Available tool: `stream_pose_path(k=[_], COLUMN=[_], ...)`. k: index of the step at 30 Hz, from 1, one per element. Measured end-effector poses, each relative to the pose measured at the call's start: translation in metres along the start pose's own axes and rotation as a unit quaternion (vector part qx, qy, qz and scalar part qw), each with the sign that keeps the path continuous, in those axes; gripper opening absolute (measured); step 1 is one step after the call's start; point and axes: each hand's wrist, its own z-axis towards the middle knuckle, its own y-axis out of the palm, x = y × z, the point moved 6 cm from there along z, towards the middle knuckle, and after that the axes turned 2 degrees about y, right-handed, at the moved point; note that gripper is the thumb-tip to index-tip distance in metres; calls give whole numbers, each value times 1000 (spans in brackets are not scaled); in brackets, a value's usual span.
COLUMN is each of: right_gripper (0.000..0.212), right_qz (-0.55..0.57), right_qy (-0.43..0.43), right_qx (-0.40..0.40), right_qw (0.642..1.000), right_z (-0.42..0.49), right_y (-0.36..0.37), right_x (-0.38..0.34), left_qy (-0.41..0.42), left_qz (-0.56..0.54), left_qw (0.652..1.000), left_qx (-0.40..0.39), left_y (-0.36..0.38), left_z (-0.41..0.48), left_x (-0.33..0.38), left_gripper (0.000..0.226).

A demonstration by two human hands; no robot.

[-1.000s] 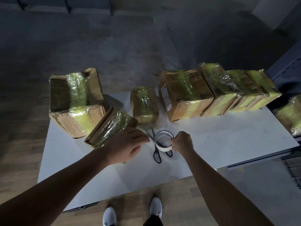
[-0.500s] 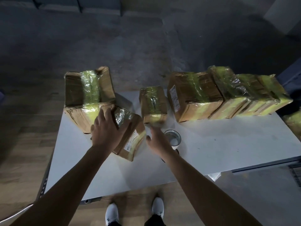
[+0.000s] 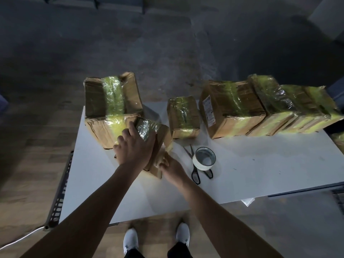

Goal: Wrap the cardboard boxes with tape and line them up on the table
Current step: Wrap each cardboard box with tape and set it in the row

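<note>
Black-handled scissors (image 3: 195, 168) are laid flat, blades pointed away. A pair of white shoes (image 3: 130, 239) is planted on the wooden floor (image 3: 28, 164). A perforated metal strip (image 3: 60, 190) and a white cable (image 3: 22, 238) are seen at left.

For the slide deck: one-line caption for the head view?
Left hand and right hand grip a taped box on the white table, tape roll and scissors alongside.

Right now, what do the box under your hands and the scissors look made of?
The box: brown cardboard, matte and creased, banded in glossy yellowish tape that glints. The scissors: thin grey blades, probably metal; black loop handles, likely plastic.
</note>
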Motion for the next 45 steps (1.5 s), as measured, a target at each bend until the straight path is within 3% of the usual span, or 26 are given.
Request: stream_pose_path(k=[3,6,8,10,11,12,15,18,23,24,27,30,33,38,43,45], right_gripper=[22,30,36,35,34,32,25,26,16,22,60,82,72,26,32,47], right_qz=[123,340,406,360,307,254,122,78,17,4,-96,-128,-134,-100,-96,-76], right_qy=[82,130,104,29,-6,-31,-66,-71,5,21,52,76,51,-23,-33,-35], right_qx=[87,39,40,84,103,111,79,71,93,84,102,144,182,190,195,158], right_qw=[985,931,907,929,946,960,987,992,996,996,989,978,973,976,976,984], right_z=[5,3,2,-1,-4,-5,-7,-7,-3,-2,4,8,9,8,7,10], right_y=[-36,-34,-38,-49,-52,-53,-43,-41,-42,-39,-33,-23,-21,-30,-31,-28], right_x=[3,-2,-13,-26,-32,-37,-47,-53,-40,-38,-39,-35,-29,-29,-24,-23], left_qy=[-6,28,7,-83,-120,-139,-154,-174,-157,-149,-162,-207,-153,-120,-160,-151], left_qz=[-53,-123,-253,-437,-489,-499,-490,-419,-261,-252,-254,-336,-353,-344,-467,-482], left_qw=[999,992,967,895,863,852,851,884,939,941,927,894,907,912,840,828], left_qx=[9,22,12,-22,-49,-71,-110,-109,-161,-171,-225,-210,-174,-189,-226,-244], left_y=[-2,-8,-8,1,10,16,31,39,50,52,65,77,83,84,88,90], left_z=[-13,-42,-60,-74,-78,-81,-78,-56,-31,-29,-25,-25,-27,-24,-28,-32], left_x=[-7,-12,-27,-41,-46,-51,-61,-71,-64,-62,-57,-58,-53,-54,-57,-55], left_gripper=[85,84,74,52,41,39,42,40,63,72,97,86,53,43,32,32])
